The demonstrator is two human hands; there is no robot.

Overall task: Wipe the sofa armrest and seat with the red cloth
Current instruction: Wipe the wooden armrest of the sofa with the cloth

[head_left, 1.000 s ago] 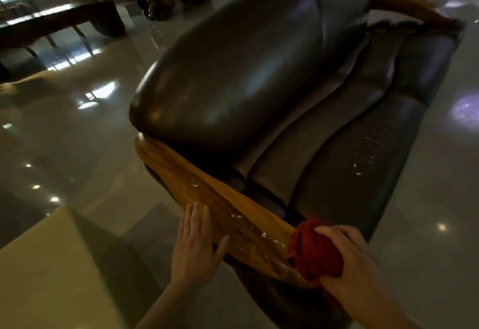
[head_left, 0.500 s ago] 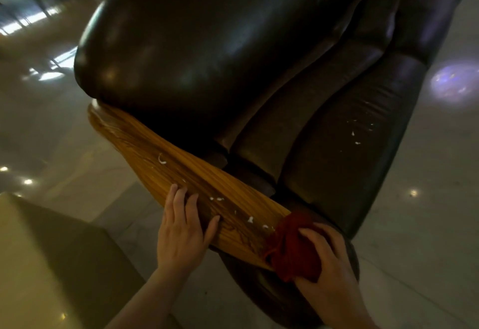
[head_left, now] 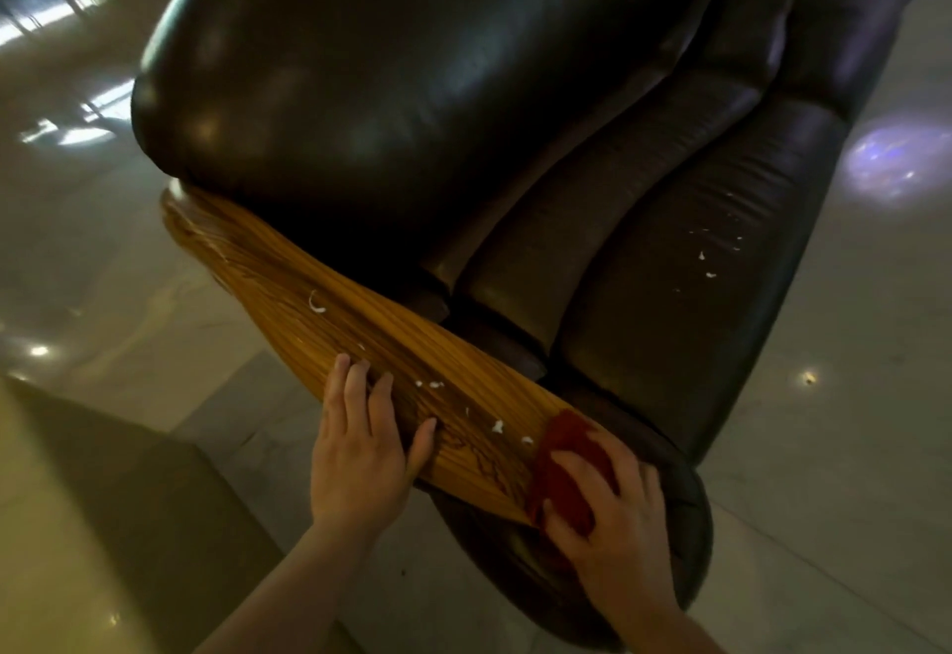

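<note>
Head camera looks down on a dark, glossy leather sofa (head_left: 515, 138) with a long, striped-grain wooden armrest (head_left: 360, 323) running along its near side. At the armrest's near end the right hand (head_left: 613, 514) presses its spread fingers over the bunched red cloth (head_left: 561, 468), gripping it against the wood, while the left hand (head_left: 360, 447) lies open and flat on the armrest's outer edge. Small white flecks (head_left: 497, 427) dot the wood between the hands, and more (head_left: 706, 262) speckle the creased seat cushion (head_left: 695, 267).
</note>
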